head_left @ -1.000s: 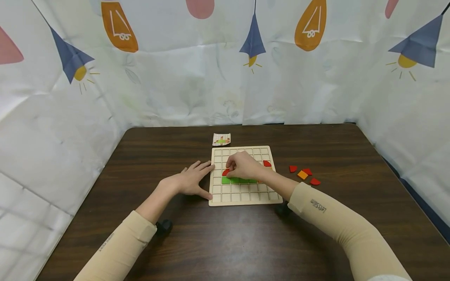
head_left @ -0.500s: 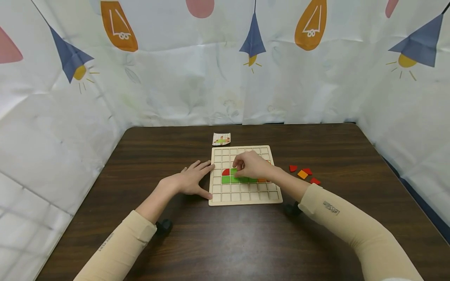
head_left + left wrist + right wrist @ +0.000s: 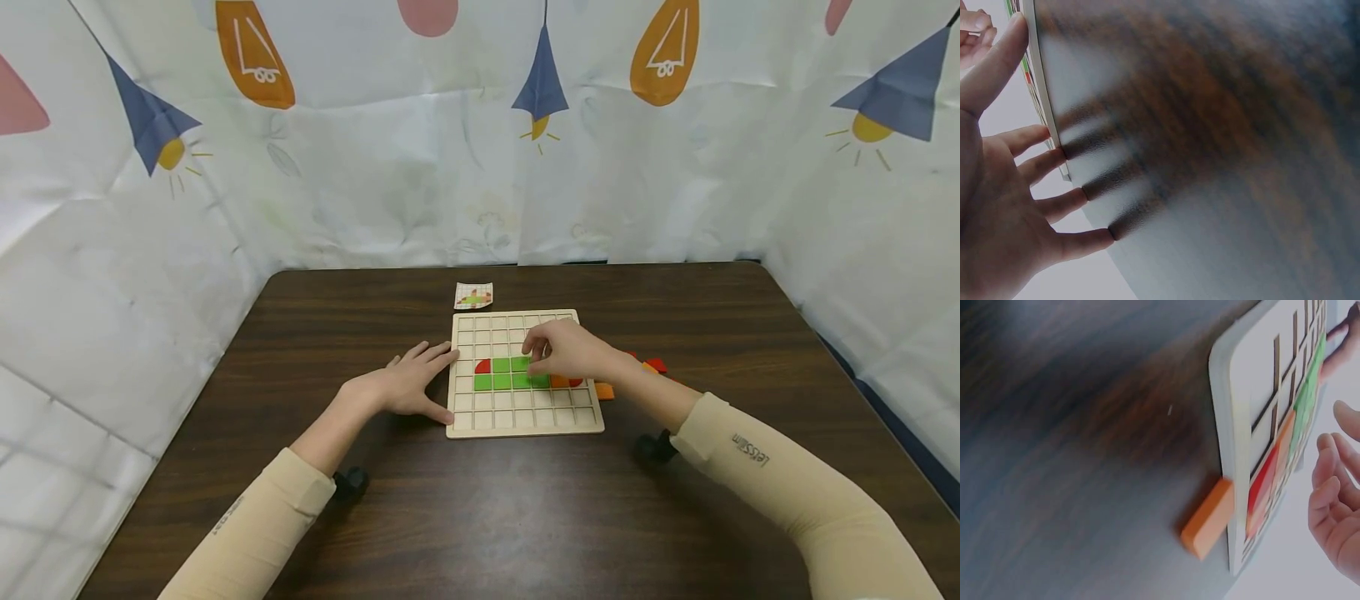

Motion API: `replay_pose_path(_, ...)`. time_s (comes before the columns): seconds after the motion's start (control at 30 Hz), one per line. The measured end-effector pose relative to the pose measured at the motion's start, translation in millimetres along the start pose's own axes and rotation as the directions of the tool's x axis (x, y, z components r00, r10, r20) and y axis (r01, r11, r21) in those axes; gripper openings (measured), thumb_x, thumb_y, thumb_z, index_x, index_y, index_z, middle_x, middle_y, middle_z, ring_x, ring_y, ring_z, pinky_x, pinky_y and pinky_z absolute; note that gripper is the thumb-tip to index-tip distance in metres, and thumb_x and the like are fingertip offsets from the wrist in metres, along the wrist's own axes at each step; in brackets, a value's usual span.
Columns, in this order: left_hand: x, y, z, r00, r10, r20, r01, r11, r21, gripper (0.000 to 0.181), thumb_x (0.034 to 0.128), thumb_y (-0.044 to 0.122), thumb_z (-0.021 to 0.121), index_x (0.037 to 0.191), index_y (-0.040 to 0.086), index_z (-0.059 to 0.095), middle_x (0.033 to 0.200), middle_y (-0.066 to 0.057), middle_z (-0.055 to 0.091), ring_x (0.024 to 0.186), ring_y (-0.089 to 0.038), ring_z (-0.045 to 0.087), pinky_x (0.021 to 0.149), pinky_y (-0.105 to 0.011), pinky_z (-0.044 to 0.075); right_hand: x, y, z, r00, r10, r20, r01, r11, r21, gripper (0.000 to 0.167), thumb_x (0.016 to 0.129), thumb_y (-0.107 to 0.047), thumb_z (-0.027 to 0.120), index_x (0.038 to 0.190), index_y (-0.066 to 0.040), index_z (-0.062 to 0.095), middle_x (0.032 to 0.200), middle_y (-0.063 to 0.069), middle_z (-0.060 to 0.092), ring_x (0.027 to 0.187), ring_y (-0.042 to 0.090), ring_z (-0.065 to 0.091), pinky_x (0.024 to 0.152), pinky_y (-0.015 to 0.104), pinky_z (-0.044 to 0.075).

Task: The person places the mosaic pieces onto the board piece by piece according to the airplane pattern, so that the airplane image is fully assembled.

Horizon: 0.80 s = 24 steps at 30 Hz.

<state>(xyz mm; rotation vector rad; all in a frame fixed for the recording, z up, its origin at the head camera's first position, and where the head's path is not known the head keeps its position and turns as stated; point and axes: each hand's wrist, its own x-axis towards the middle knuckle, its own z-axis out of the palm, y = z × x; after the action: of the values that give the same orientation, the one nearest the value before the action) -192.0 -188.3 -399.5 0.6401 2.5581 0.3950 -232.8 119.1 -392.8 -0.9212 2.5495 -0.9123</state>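
A pale wooden grid board (image 3: 525,421) lies on the table with coloured pieces in its cells. Green pieces (image 3: 501,382) fill a row, and more green lies just above them. A red quarter-round piece (image 3: 483,367) sits at the upper left of the green. My left hand (image 3: 401,389) is spread flat, its thumb and fingertips touching the board's left edge. Over the right part of the board hovers my right hand (image 3: 573,350), fingers loosely bent, thumb and forefinger apart; nothing shows between them in the right wrist view. It hides some cells.
An orange block (image 3: 1209,517) lies against the board's right edge. Several loose pieces, including a red one (image 3: 656,365), lie farther right, partly hidden by my right forearm. A small picture card (image 3: 473,296) lies behind the board. Patterned curtain surrounds the table.
My right hand has moved rightward over the board, away from the red quarter-round piece, uncovering green pieces. Its forearm now covers part of the loose pieces. My left hand has stayed still.
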Motion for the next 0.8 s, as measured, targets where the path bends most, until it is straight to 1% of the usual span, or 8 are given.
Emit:
replay_pose_path(0.1,1.0,0.5,-0.3,1.000,0.001,0.001,-0.001,1.000,-0.001,0.107,0.0858,0.054,0.080,0.166,0.014,0.021,0.171,-0.012,0.011,0.155,-0.043,0.002,0.114,-0.073,0.011,-6.6,4,-8,1.000,0.002,0.001,-0.002,1.000,0.004,0.022,0.088,-0.010,0.082,0.106,-0.002,0.073,0.083,-0.003,0.067,0.076,0.016,0.062,0.069,0.034,0.053)
replay_pose_path(0.27,1.6,0.5,-0.1,1.000,0.003,0.001,-0.003,1.000,-0.003,0.107,0.0859,0.054,0.080,0.166,0.013,0.021,0.171,-0.013,0.011,0.155,-0.044,0.003,0.114,-0.073,0.012,-16.7,14,-21,1.000,0.003,-0.003,-0.003,1.000,-0.029,0.020,0.089,-0.010,0.080,0.106,-0.002,0.072,0.082,-0.003,0.067,0.076,0.017,0.063,0.071,0.035,0.054)
replay_pose_path(0.37,0.8,0.8,-0.4,1.000,0.000,0.001,0.000,1.000,-0.003,0.107,0.0862,0.054,0.080,0.166,0.013,0.021,0.171,-0.013,0.011,0.155,-0.043,0.003,0.114,-0.073,0.011,-23.5,22,-28,1.000,0.017,-0.012,-0.018,0.999,-0.032,0.021,0.089,-0.011,0.079,0.106,-0.002,0.072,0.083,-0.003,0.067,0.076,0.016,0.063,0.071,0.035,0.054)
replay_pose_path(0.57,-0.6,1.8,-0.8,1.000,-0.001,0.003,0.001,1.000,-0.015,0.107,0.0861,0.053,0.080,0.166,0.013,0.021,0.171,-0.013,0.011,0.154,-0.044,0.002,0.114,-0.073,0.011,-40.4,39,-41,0.997,0.069,-0.035,-0.069,0.998,-0.007,0.021,0.090,-0.009,0.079,0.108,0.000,0.072,0.086,0.000,0.068,0.078,0.018,0.063,0.072,0.035,0.054)
replay_pose_path(0.8,-0.2,1.4,-0.6,1.000,-0.004,0.006,0.004,1.000,-0.005,0.107,0.0862,0.054,0.080,0.166,0.013,0.021,0.171,-0.013,0.011,0.154,-0.044,0.003,0.114,-0.073,0.011,-60.2,55,-51,0.982,0.180,-0.063,-0.178,0.984,0.028,0.022,0.093,-0.010,0.077,0.113,-0.001,0.072,0.090,0.002,0.069,0.079,0.021,0.063,0.069,0.036,0.056)
